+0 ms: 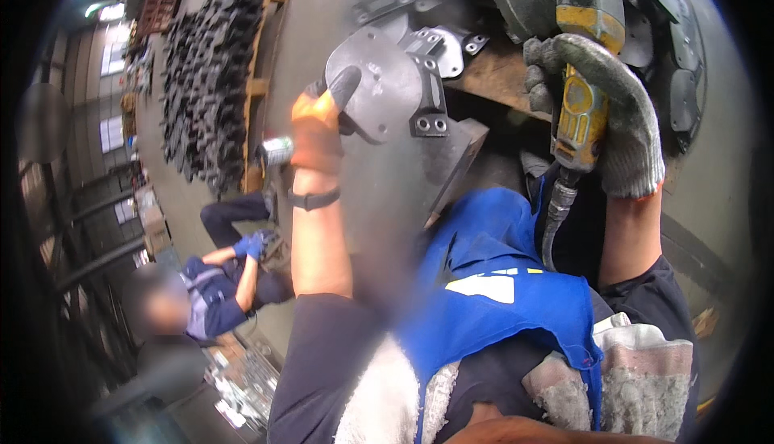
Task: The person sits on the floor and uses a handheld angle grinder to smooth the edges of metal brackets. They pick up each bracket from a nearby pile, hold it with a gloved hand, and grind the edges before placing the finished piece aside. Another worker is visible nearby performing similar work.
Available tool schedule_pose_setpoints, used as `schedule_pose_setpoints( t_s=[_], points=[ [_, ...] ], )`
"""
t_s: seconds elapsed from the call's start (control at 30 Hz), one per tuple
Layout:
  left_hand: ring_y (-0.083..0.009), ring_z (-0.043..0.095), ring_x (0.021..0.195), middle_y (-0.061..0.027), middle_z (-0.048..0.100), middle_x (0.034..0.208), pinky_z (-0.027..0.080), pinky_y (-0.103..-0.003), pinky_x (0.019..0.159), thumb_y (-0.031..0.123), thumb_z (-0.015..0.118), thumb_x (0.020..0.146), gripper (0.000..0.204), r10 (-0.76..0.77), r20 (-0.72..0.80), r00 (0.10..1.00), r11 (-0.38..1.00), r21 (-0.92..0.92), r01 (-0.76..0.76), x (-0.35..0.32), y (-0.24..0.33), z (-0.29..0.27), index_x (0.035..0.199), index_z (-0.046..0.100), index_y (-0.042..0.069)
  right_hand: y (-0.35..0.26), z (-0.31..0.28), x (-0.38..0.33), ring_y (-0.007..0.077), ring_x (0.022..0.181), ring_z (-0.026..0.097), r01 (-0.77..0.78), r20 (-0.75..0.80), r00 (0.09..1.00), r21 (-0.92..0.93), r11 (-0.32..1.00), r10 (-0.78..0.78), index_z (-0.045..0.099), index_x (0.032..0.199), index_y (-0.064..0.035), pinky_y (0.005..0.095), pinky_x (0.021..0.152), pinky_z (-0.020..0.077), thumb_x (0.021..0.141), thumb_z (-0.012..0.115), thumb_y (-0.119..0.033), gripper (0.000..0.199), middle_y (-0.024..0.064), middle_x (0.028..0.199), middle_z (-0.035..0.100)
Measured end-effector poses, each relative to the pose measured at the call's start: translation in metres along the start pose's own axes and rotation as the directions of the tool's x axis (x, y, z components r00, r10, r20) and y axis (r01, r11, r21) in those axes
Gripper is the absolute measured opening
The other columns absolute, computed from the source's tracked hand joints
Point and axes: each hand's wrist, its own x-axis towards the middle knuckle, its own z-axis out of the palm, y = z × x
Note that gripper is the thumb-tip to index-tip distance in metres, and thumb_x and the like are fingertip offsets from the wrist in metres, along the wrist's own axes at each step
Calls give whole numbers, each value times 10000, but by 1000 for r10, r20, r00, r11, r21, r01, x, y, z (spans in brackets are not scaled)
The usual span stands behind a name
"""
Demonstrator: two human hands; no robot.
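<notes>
My left hand (318, 128), in an orange and dark glove, grips a grey metal bracket (377, 81) by its flat round plate, the thumb lying across the face. The bracket's dark end with bolt holes points right. In a grey knitted glove, my right hand (633, 113) is wrapped round the body of a yellow angle grinder (582, 117). The grinder's head and disc guard (522, 7) are at the top, apart from the bracket. Its cable (556, 218) hangs down toward my blue apron (516, 315).
More metal brackets (387, 4) lie ahead around a brown work surface (508, 73), with others stacked at the right (684, 97). A pallet of dark metal parts (214, 81) stands at the left. Below it sits a co-worker (222, 291) in blue gloves. A small can (276, 150) shows beside my left wrist.
</notes>
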Motion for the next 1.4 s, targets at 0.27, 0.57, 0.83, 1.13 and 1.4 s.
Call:
schedule_pose_setpoints(
  t_s=[0.27, 0.57, 0.83, 1.13, 1.4],
  points=[
    [-225, 730, 924, -114, 740, 1121, 594, -350, 762, 425, 807, 886, 603, -355, -67, 933, 892, -323, 316, -122, -130, -88, 1272, 660, -15, 14, 55, -17, 250, 851, 718, -452, 55, 892, 51, 891, 449, 628, 1258, 48, 335, 765, 593, 1006, 667, -283, 418, 174, 1073, 713],
    [-333, 721, 1063, -199, 725, 1176, 609, -462, 870, 317, 643, 1018, 431, -759, -82, 646, 578, -542, 610, -123, -214, -94, 1312, 633, 1, 57, 78, -57, 118, 833, 676, -675, 109, 635, -403, 618, 765, 692, 1181, 3, 251, 739, 538, 1015, 664, -312, 357, 50, 991, 716],
    [-486, 611, 1215, -309, 656, 1263, 493, -508, 1050, 447, 488, 975, 561, -468, -429, 773, 675, 391, 626, -73, -241, -108, 1213, 697, -16, 83, 110, -61, 128, 651, 656, -584, 2, 567, -705, 403, 824, 645, 1176, -11, 245, 574, 538, 971, 724, -305, 367, 66, 852, 688],
    [-442, 626, 1229, -248, 669, 1311, 474, -480, 1059, 470, 485, 972, 563, -496, -415, 763, 762, 214, 611, -85, -210, -106, 1247, 698, 28, 125, 143, -26, 129, 656, 676, -488, -63, 503, -843, 224, 862, 675, 1162, -6, 245, 575, 550, 949, 760, -364, 426, 80, 869, 713],
    [-436, 615, 1242, -224, 667, 1324, 476, -478, 1062, 460, 472, 973, 539, -529, -349, 773, 749, 235, 619, -83, -219, -112, 1246, 710, 60, 156, 135, -25, 124, 609, 641, -486, -47, 486, -844, 225, 872, 660, 1157, -26, 243, 531, 530, 961, 730, -424, 449, 51, 813, 669]
  ],
)
